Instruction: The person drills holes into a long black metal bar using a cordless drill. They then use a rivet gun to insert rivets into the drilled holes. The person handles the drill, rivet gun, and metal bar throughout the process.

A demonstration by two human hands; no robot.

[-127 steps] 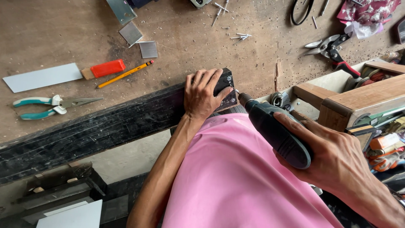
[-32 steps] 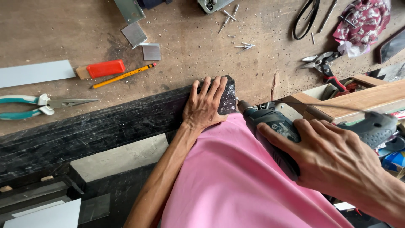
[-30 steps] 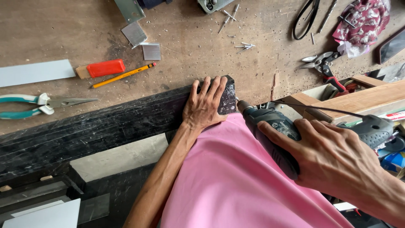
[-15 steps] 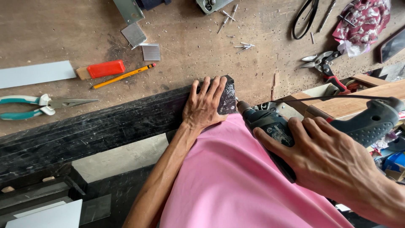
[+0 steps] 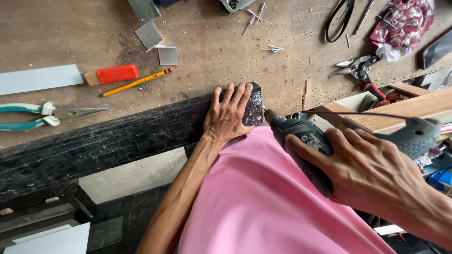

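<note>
My left hand [image 5: 229, 114] lies flat over the end of a long black bar [image 5: 108, 141] that rests along the front edge of the wooden workbench [image 5: 226, 61]; pale shavings speckle the bar's end. My right hand [image 5: 372, 174] grips a dark electric drill [image 5: 301, 141]. Its chuck points left at the bar's end, just right of my left fingers. A grey part of the drill [image 5: 416, 136] sticks out to the right. My pink shirt [image 5: 263, 202] hides what is below.
On the bench lie teal-handled pliers [image 5: 33, 117], a white strip [image 5: 40, 79], an orange block [image 5: 115, 74], a yellow pencil [image 5: 136, 82], small metal plates [image 5: 157, 44], loose rivets [image 5: 273, 49], red-handled snips [image 5: 365, 75] and a wooden plank [image 5: 414, 110] at right.
My right hand has brought the drill up and left, its tip now near the bar's end. The left hand has stayed on the bar.
</note>
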